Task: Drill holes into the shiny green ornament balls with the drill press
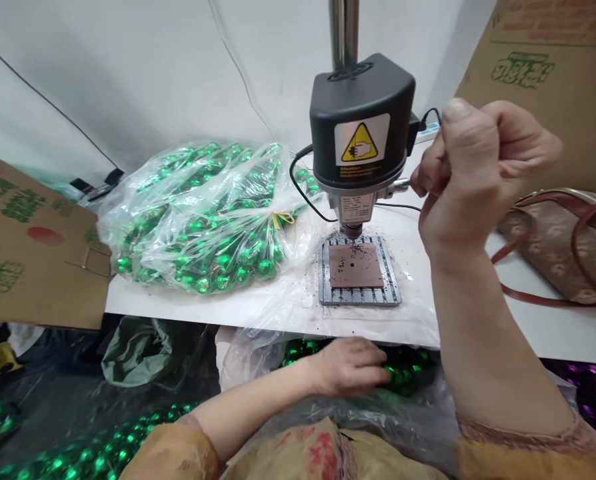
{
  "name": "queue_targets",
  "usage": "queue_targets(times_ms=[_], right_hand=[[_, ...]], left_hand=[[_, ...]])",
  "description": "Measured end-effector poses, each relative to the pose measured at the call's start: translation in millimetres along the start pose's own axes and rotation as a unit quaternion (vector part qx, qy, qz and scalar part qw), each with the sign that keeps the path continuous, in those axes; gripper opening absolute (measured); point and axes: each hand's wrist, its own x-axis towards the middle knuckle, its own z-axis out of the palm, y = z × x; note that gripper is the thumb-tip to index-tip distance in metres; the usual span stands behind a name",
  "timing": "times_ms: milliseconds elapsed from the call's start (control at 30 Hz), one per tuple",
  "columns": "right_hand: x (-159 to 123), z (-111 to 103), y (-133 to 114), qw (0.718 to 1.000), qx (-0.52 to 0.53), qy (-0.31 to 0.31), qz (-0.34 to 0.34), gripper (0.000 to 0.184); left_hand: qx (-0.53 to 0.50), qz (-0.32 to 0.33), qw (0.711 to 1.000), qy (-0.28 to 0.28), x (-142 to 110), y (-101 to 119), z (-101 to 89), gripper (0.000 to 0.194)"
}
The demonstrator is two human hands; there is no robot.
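Note:
A small black drill press [362,133] with a hand-warning sticker stands before me. My right hand [471,167] is closed around its feed lever [401,187], right of the motor head. Below the chuck [352,230], a brown square board [355,273] with a small dark hole lies on the grooved metal base [393,293], dark shavings scattered over it. My left hand [353,367] is low, under the table edge, its fingers stretched over shiny green balls [411,367] in a clear plastic bag at my lap. The fingertips are partly hidden among the balls.
A tied clear bag of green balls [218,220] sits on the white table [153,297], left of the press. Cardboard boxes [38,247] flank both sides. A patterned handbag [558,247] lies at right. More green balls [98,447] lie lower left, purple ones [595,393] lower right.

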Motion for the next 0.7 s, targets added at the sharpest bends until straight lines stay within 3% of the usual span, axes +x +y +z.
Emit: queue_targets(times_ms=[67, 100, 133, 200, 267, 367, 467, 600, 700], right_hand=[[-1, 0, -1, 1.0, 0.001, 0.004, -0.001, 0.043], [-2, 0, -2, 1.0, 0.002, 0.002, 0.001, 0.043], [-2, 1, -2, 1.0, 0.001, 0.0, 0.003, 0.043], [-3, 1, -4, 1.0, -0.002, -0.006, 0.01, 0.043], [-4, 1, -4, 1.0, -0.004, -0.009, 0.014, 0.043], [-5, 0, -5, 1.0, -0.005, -0.004, 0.005, 0.044], [-5, 0, -6, 1.0, -0.008, -0.009, -0.004, 0.044], [-5, 0, -6, 1.0, -0.011, -0.015, -0.008, 0.044], [-6, -1, -7, 1.0, -0.016, -0.018, -0.01, 0.045]], left_hand=[[0.009, -0.05, 0.986, 0.161, 4, -29, -32.0, 0.019], [0.029, -0.114, 0.97, 0.211, 7, -49, -50.3, 0.021], [0.048, -0.184, 0.955, 0.227, 11, -71, -69.0, 0.021], [0.101, -0.322, 0.919, 0.205, 21, -119, -103.4, 0.025], [0.156, -0.442, 0.877, 0.107, 31, -163, -129.1, 0.03], [0.185, -0.485, 0.851, 0.078, 43, -210, -148.0, 0.036], [0.189, -0.493, 0.845, 0.087, 53, -238, -154.4, 0.045], [0.149, -0.5, 0.848, 0.096, 64, -258, -163.4, 0.035], [0.098, -0.496, 0.855, 0.119, 68, -260, -166.7, 0.025]])
